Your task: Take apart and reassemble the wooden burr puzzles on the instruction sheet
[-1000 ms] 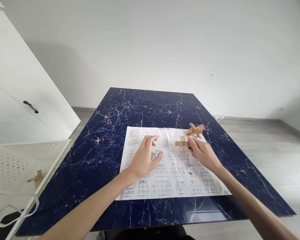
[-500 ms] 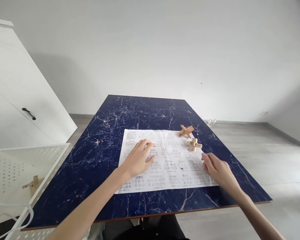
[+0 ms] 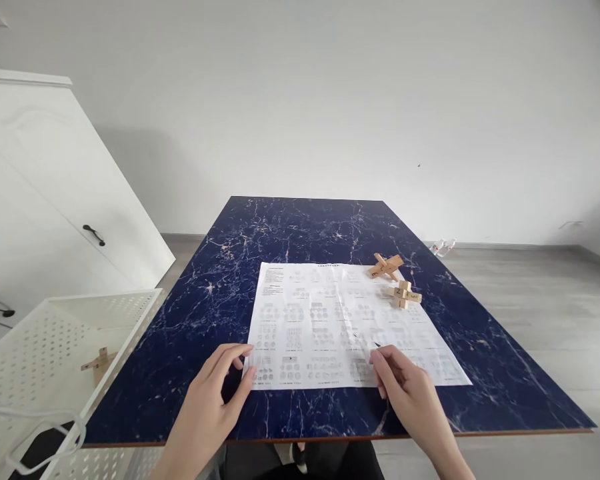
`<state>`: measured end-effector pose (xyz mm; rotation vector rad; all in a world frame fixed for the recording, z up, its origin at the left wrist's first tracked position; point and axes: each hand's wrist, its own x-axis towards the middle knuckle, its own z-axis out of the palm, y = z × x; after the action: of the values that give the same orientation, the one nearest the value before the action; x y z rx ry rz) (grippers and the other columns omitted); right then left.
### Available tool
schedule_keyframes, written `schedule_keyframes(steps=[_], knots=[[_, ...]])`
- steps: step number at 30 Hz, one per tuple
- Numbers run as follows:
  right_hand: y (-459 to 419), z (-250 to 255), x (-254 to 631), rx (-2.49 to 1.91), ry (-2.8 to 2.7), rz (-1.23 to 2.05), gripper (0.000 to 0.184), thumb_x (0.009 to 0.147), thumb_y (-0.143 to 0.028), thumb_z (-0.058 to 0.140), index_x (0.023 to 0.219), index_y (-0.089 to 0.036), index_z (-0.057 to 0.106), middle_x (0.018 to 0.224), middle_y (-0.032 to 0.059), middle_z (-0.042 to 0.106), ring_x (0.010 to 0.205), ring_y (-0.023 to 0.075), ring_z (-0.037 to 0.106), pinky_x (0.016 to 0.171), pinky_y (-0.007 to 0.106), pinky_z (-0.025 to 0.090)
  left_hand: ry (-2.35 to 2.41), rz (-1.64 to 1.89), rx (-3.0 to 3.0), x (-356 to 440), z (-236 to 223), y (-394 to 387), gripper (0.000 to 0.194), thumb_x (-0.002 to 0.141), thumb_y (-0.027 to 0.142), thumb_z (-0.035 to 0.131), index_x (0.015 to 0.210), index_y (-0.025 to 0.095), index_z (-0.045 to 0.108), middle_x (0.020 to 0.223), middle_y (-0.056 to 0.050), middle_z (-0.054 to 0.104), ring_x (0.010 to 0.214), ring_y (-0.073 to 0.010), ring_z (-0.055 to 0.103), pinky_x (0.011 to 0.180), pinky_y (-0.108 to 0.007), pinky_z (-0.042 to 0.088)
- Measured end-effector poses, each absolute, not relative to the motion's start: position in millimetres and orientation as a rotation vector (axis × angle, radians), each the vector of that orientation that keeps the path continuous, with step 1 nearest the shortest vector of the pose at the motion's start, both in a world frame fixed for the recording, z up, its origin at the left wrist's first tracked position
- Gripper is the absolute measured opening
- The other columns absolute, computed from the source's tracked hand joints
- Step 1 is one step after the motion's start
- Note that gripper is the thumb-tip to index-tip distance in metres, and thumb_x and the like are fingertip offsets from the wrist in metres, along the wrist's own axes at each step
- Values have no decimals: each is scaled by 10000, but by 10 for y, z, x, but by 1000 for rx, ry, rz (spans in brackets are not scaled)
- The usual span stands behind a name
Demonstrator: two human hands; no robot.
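A printed instruction sheet (image 3: 325,320), creased and white, lies flat at the near part of the table. My left hand (image 3: 213,393) is at its lower left corner, thumb and fingers curved and apart, holding nothing. Over the sheet's near edge, right of its middle, my right hand (image 3: 403,383) has thumb and forefinger pressed together; whatever may be between them is hidden. A small dark mark shows on the paper just above those fingertips. At the sheet's upper right, a wooden interlocking puzzle (image 3: 404,294) with numbered pieces stands beside a flatter crossed wooden puzzle (image 3: 386,267).
The blue marbled table (image 3: 300,230) reaches toward a grey wall. At left stands a white perforated basket (image 3: 135,303) with another wooden puzzle (image 3: 100,365) and a white cable (image 3: 30,417). A white cabinet (image 3: 80,173) is behind it. Clear bottles (image 3: 445,247) stand on the floor.
My left hand has drawn back from over the sheet to its lower left corner. My right hand has moved left and nearer, from beside the puzzle to the near edge. The view has shifted slightly.
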<state>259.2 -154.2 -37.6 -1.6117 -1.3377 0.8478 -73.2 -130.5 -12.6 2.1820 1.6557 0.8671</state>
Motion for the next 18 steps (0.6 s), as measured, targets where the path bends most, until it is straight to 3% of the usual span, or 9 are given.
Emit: schedule_keyframes(steps=[18], knots=[[-1566,-411,2520,-1690,-1312,700,484,1022,-682,552,847,-247,669,588,-4,548,517,191,520,501,297,414,1640,925,2250,-777,-328,-1304,228,1065,430,585,1196,297,716,1104,-67,762,962,-250,744,830,-355,614]])
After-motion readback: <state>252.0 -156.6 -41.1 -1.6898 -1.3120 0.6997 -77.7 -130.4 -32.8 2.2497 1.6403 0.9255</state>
